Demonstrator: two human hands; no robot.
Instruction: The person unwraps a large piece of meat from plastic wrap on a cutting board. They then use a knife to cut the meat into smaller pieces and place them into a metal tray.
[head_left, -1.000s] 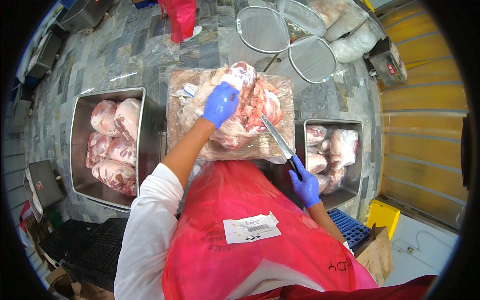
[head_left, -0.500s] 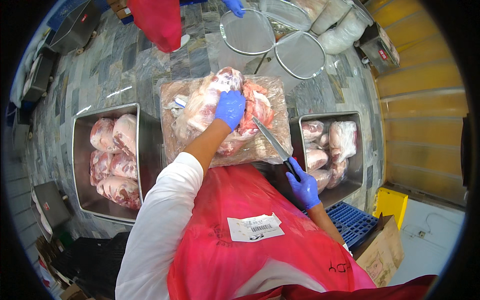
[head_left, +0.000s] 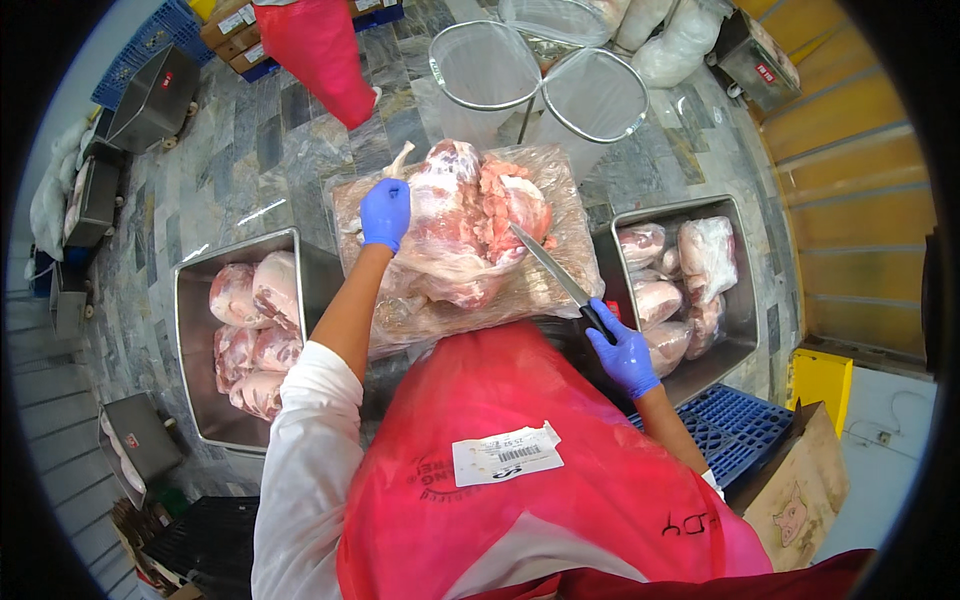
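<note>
A large piece of raw meat (head_left: 445,220) lies on a plastic-wrapped block (head_left: 560,185) in front of me, its right part pinker and cut open. My left hand (head_left: 386,215), in a blue glove, is closed at the meat's left side. A pale twisted strip (head_left: 400,160) sticks up from that fist; whether it is plastic film or fat I cannot tell. In my right hand (head_left: 622,355), also gloved in blue, is the black handle of a knife (head_left: 555,268). Its blade points up and left, the tip close to the meat's right edge.
Metal bins with several meat pieces stand at the left (head_left: 190,380) and right (head_left: 745,290). Beyond the block are round hoops holding clear bags (head_left: 485,65). Another person's red apron (head_left: 320,60) shows at the far side. A blue plastic crate (head_left: 735,430) lies at lower right.
My left hand has moved left, off the top of the meat, and closed on the pale strip. The knife stays in my right hand, almost unmoved. The other person's hand has left the hoops.
</note>
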